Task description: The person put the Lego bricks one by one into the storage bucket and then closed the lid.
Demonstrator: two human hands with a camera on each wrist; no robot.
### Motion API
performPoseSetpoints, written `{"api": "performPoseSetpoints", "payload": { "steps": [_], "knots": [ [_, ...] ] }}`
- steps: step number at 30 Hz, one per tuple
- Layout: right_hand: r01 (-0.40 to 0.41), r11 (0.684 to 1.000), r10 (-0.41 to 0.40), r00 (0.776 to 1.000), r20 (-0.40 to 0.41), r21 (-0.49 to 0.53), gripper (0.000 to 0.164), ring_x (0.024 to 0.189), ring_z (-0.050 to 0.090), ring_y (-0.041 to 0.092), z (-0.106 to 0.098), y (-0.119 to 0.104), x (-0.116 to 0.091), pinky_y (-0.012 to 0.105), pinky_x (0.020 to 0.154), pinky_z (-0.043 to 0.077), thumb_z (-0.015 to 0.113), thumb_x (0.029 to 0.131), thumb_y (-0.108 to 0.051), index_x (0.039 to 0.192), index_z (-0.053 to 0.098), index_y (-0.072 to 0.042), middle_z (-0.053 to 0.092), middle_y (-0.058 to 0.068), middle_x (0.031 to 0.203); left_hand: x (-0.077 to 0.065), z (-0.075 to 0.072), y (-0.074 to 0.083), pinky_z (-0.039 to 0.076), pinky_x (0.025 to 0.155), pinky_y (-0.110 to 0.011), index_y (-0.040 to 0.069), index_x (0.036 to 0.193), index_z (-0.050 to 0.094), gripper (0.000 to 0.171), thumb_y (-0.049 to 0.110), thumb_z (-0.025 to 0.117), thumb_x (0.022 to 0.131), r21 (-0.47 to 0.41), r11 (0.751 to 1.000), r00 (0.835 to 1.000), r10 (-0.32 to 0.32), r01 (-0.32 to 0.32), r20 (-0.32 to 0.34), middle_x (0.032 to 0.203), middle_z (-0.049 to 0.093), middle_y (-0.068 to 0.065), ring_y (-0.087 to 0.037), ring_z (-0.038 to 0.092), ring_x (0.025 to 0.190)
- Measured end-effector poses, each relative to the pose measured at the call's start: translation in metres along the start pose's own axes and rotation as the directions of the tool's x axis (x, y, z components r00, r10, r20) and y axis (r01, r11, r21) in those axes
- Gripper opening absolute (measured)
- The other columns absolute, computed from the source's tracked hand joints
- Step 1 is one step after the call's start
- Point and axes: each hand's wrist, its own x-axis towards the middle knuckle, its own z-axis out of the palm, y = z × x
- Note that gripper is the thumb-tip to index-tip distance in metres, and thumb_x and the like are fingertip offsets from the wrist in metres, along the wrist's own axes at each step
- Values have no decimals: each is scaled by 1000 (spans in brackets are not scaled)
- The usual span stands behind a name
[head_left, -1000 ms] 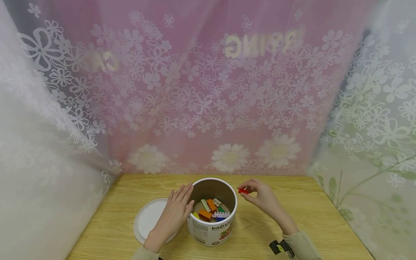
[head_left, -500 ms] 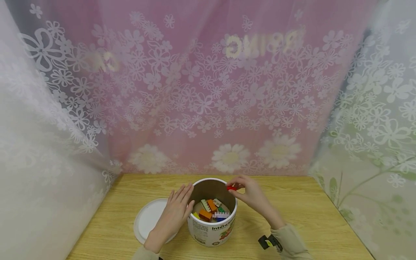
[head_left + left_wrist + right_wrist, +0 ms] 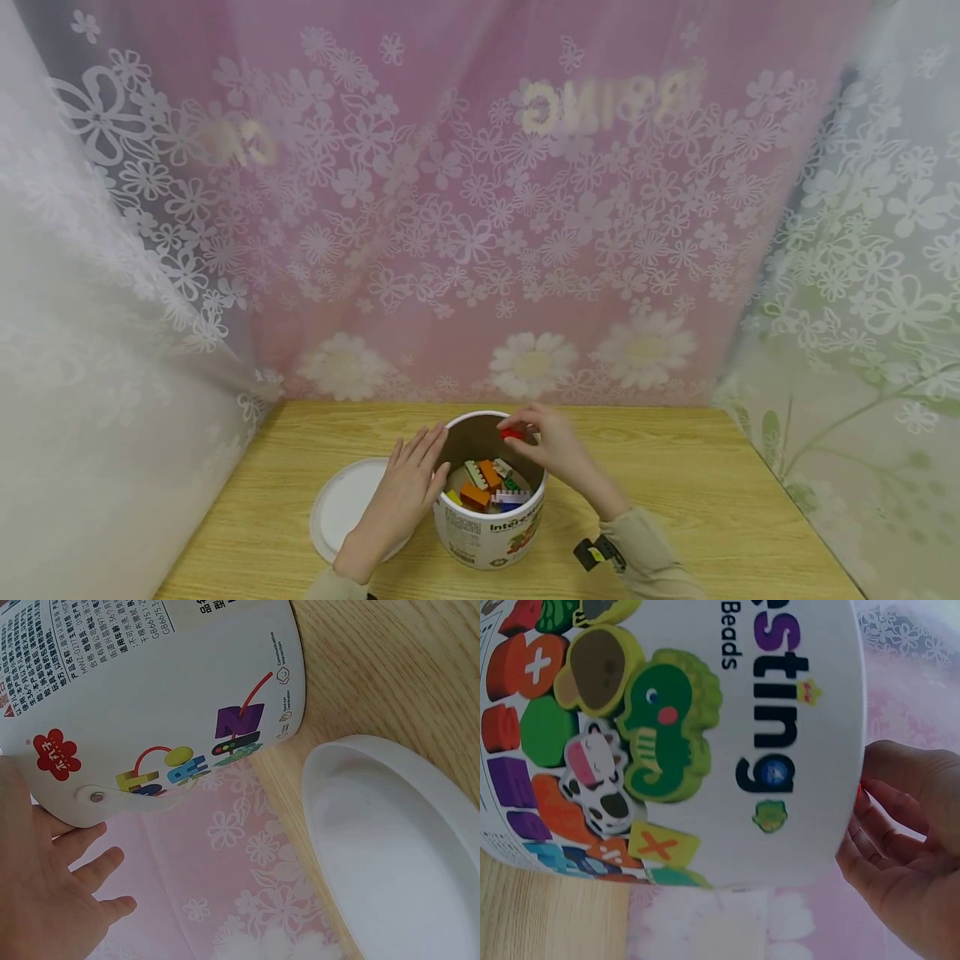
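Note:
A white round tub [image 3: 468, 533] with printed labels stands on the table, its top uncovered. Inside it lie several toy building bricks: orange bricks [image 3: 474, 497], a pale green one [image 3: 476, 474], a lilac one [image 3: 512, 497], plus green, blue and yellow pieces. My left hand [image 3: 401, 492] rests against the tub's left rim with its fingers extended; the left wrist view shows that hand [image 3: 45, 885] at the tub's edge. Over the tub's right rim, my right hand [image 3: 558, 450] pinches a small red brick [image 3: 512, 433] between thumb and fingers. The tub mostly hides the brick in the right wrist view.
A white round lid [image 3: 348, 500] lies on the wooden table [image 3: 660, 483] to the left of the tub, partly behind my left forearm. Floral curtains [image 3: 480, 208] hang behind the table and along both sides.
My right hand has moved left with the red brick, from beside the tub to over its opening. The left hand stays at the rim, and the bricks in the tub lie as before.

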Motion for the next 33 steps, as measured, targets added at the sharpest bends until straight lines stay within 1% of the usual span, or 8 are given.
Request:
{"api": "performPoseSetpoints", "payload": {
  "steps": [6,7,10,15,21,26,33],
  "knots": [
    [47,999,-47,999,27,-11,20,86,67,15,12,-3,5,30,75,60,78,89,-5,107,77,-14,66,1,99,0,0,0,20,122,-61,10,158,37,58,43,37,110,6,1000,1000,-3,3,-2,163,35,-5,-31,32,150],
    [54,998,-54,998,30,-10,20,86,67,16,14,-3,5,31,75,60,78,89,-5,107,77,-14,66,1,100,0,0,0,19,122,-61,10,158,37,58,43,37,110,7,1000,1000,-3,3,-3,163,35,-5,-31,31,150],
    [58,998,-58,997,50,-7,19,87,68,17,19,-4,7,30,76,60,77,90,-6,107,76,-13,66,2,102,0,0,0,18,123,-60,11,159,36,58,43,36,111,9,1000,1000,-5,5,0,164,34,-4,-30,31,151],
    [42,999,-42,996,76,5,18,88,67,16,26,-6,8,28,76,60,76,90,-6,108,76,-10,66,3,102,0,0,0,18,123,-60,10,158,37,59,44,36,111,12,1000,1000,0,0,-5,163,36,-6,-30,31,151],
    [26,1000,-26,996,85,5,17,88,67,15,33,-7,9,33,79,61,76,92,-9,108,76,-13,65,0,101,0,0,1,21,121,-61,9,157,40,57,42,39,110,31,1000,1000,2,-1,-12,162,37,-6,-30,32,150],
    [15,1000,-14,996,86,-14,17,89,67,16,37,-7,8,32,80,60,76,91,-7,108,76,-12,65,0,101,1,0,2,19,122,-61,8,157,40,57,41,39,110,26,1000,1000,-7,7,1,163,36,-5,-30,31,151],
    [5,999,-1,995,103,-44,20,91,68,17,40,-6,8,31,81,60,74,91,-2,110,75,-10,63,1,102,0,0,1,19,122,-62,7,156,41,57,41,40,110,22,1000,1000,-5,5,-4,163,36,-5,-32,32,150]
  ]
}}
